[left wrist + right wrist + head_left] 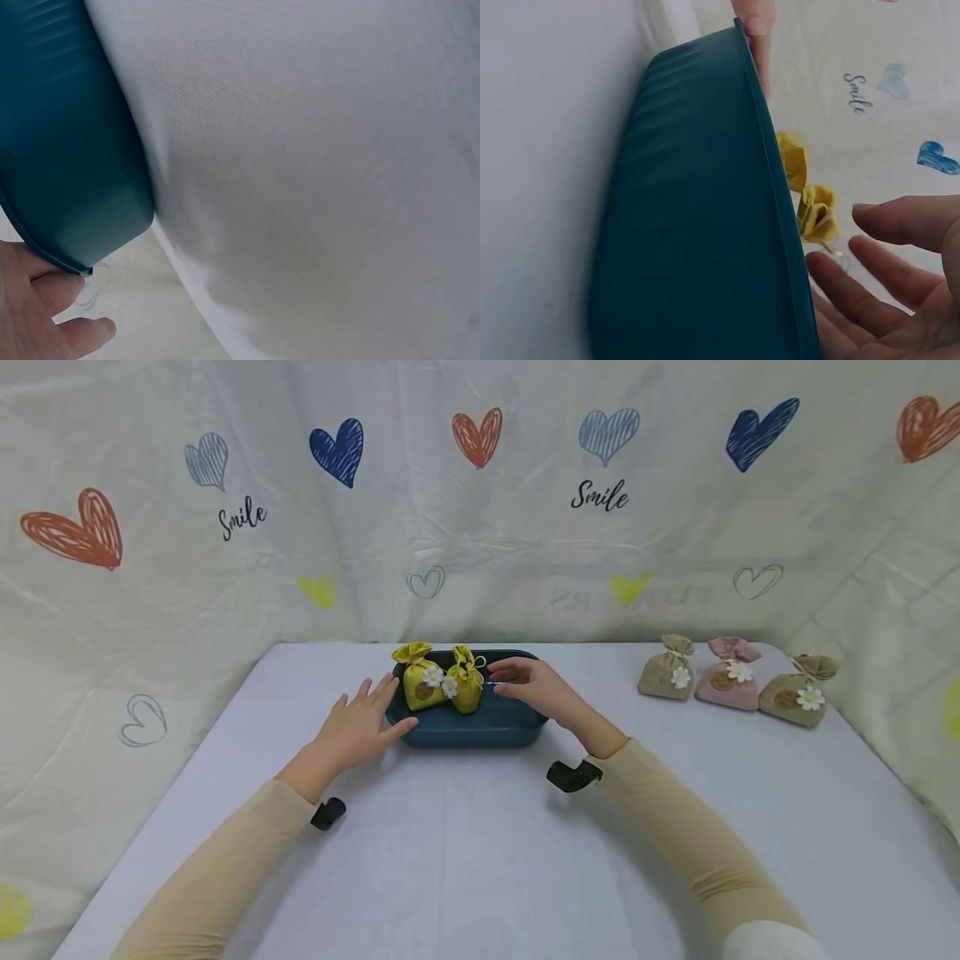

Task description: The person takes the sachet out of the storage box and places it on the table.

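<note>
Two yellow fabric pouches, a left pouch (421, 681) and a right pouch (467, 683), stand side by side in a dark teal oblong tub (472, 735). Each has a gathered top and a white daisy. My left hand (356, 727), fingers spread, touches the tub's left end; the left wrist view shows those fingers (60, 292) against its rim. Over the tub's right part hovers my right hand (534, 687), just right of the right pouch. In the right wrist view its thumb and fingers (900, 221) are apart, with nothing between them. The tub wall hides the pouches' lower parts there.
At the table's back right stand a beige pouch (666, 670), a pink pouch (727, 677) and a brown pouch (798, 693), each with a daisy. A white cloth covers the table (465, 852). Behind it hangs a pale curtain (525, 543) printed with hearts.
</note>
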Tool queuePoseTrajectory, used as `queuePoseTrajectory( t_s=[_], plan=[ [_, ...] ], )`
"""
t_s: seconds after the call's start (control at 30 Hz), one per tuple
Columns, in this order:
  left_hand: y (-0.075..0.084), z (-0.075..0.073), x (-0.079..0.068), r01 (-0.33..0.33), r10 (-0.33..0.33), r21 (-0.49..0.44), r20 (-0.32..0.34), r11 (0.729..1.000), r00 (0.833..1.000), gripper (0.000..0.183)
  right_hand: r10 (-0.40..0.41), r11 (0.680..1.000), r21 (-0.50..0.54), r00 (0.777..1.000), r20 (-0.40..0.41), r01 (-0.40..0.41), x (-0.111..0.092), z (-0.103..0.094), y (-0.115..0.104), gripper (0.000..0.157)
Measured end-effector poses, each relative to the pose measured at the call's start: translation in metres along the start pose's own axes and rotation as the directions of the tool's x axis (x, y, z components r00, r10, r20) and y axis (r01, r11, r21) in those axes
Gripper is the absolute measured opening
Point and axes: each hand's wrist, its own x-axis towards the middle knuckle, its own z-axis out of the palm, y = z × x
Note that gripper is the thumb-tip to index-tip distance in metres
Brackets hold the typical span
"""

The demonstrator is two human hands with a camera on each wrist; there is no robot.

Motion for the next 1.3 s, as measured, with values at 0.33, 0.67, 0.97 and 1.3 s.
queuePoseTrajectory(
  t_s=[0.33,0.67,0.97,1.3],
  plan=[
    [0.0,0.001,0.001,0.0,0.0,0.004,-0.006,1.0,1.0,0.091,0.081,0.996,-0.05,0.995,0.063,-0.078,0.014,0.007,0.003,0.067],
    [0.0,0.0,0.001,-0.005,0.005,0.003,-0.007,1.0,1.0,0.09,0.164,0.986,-0.009,0.985,0.055,-0.164,0.028,0.017,0.003,0.075],
    [0.0,0.0,0.001,0.003,-0.003,0.0,0.005,1.0,1.0,0.09,0.196,0.981,-0.006,0.981,0.012,-0.196,0.04,0.025,0.003,0.075],
    [0.0,0.0,0.002,0.012,-0.012,0.005,0.013,1.0,1.0,0.09,0.231,0.973,-0.01,0.973,0.002,-0.231,0.052,0.03,0.009,0.074]
  ],
)
